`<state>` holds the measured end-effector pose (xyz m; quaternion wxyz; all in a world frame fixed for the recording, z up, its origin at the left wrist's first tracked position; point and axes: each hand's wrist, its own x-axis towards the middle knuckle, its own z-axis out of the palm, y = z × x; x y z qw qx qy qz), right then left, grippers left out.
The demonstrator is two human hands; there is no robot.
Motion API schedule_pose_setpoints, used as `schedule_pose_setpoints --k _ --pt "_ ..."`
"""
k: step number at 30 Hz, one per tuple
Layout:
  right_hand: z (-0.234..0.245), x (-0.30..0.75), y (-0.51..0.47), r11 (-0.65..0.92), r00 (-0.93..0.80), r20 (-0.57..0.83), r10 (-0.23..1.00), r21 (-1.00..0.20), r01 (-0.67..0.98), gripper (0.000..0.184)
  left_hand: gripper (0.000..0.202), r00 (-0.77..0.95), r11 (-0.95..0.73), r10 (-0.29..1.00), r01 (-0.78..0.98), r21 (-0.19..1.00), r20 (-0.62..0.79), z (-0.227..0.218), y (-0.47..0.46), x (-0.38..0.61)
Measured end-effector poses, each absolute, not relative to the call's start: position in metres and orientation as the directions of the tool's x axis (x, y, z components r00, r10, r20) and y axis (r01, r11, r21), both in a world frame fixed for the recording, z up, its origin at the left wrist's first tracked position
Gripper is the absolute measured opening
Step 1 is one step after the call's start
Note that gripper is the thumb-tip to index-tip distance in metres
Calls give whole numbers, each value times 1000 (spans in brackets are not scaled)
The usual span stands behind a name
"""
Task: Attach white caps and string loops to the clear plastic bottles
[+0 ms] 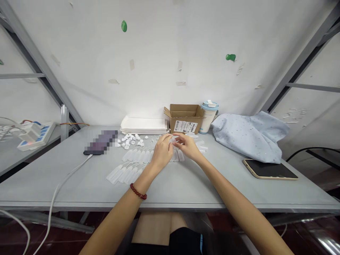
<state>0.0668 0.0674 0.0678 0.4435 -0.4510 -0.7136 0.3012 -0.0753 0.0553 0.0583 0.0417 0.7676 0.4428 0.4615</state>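
My left hand point(162, 150) and my right hand point(187, 145) meet above the middle of the grey table point(186, 184), fingers pinched together on a small clear plastic piece point(174, 140) held between them. Rows of clear plastic tubes point(127, 170) lie flat on the table just left of and below my hands. A scatter of small white caps point(130, 141) sits beyond them. My left wrist wears a dark red bead bracelet point(138, 191).
A small open cardboard box point(184, 118) and a lidded cup point(209, 117) stand at the back. White flat packs point(145, 124) lie left of the box. A phone with a cable point(101, 142) lies left, a tablet point(269, 169) and blue cloth point(249, 134) right, a power strip point(35, 134) far left.
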Motion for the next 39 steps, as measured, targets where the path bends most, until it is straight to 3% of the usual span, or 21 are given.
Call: schedule_pose_setpoints --k 10,20,32,39 --pt "68 66 67 407 -166 371 914 -838 363 31 35 222 -639 703 614 463 676 59 53 -75" --pt "66 68 70 348 -102 333 937 -914 211 26 37 251 -670 678 599 439 691 58 51 -73" --pt "66 65 70 336 -65 330 942 -932 139 26 34 191 -660 679 581 476 709 59 50 -72" --pt "66 62 68 330 -57 325 944 -936 125 24 37 227 -674 652 611 416 723 59 50 -73"
